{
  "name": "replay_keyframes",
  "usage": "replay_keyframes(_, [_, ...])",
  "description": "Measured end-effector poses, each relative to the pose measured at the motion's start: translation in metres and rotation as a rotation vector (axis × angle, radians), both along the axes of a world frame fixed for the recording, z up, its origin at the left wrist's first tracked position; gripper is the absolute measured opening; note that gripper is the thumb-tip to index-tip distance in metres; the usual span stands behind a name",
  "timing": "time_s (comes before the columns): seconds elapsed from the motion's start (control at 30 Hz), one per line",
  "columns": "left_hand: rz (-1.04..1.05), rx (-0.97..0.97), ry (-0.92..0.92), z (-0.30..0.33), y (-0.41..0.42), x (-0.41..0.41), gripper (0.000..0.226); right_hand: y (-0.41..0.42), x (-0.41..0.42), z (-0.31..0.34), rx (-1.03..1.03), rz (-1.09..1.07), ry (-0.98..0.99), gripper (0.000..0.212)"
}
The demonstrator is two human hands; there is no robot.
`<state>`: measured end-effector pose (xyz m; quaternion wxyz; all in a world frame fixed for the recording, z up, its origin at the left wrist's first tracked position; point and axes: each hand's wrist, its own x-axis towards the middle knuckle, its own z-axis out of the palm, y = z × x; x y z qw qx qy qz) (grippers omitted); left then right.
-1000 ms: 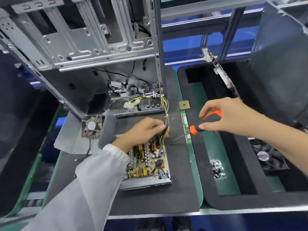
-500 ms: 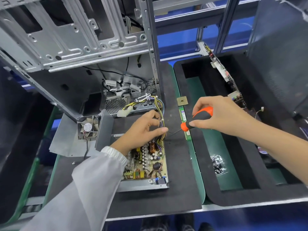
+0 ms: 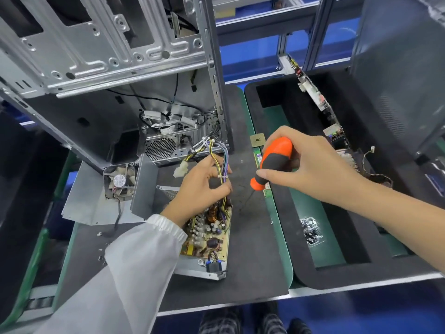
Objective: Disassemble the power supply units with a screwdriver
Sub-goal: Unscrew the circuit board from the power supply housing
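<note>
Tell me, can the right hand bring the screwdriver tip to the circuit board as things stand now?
Probably yes. The right hand grips the screwdriver, tip hanging beside the circuit board. The left hand holds the wire bundle aside, leaving that edge open.

A workstation bench (image 3: 255,266) topped with dark foam matting edged in green

A black foam tray (image 3: 284,213) with a green floor sits on the right of the bench; grey metal uprights (image 3: 320,27) rise behind it against blue panels (image 3: 248,56). The floor (image 3: 361,312) below the bench's pale front edge is blue, and bright, even light falls from overhead, glinting off bare metal
</note>
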<state>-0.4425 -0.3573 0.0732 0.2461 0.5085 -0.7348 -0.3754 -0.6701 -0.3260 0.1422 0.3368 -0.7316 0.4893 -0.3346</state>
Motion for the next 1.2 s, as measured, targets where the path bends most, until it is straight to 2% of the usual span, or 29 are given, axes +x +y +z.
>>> replay_keyframes(0.17, [0.109,-0.111,0.074,0.000,0.005,-0.004,0.052,0.010,0.013,-0.002,-0.064,0.016,0.004,0.034])
replay_keyframes(0.47, [0.244,-0.105,-0.001,-0.010,0.001,-0.006,0.044,0.013,0.025,-0.008,-0.102,0.048,0.086,0.034])
replay_keyframes(1.2, [0.205,-0.120,-0.050,-0.003,0.001,-0.004,0.056,0.001,0.041,0.004,-0.127,0.095,0.177,0.033])
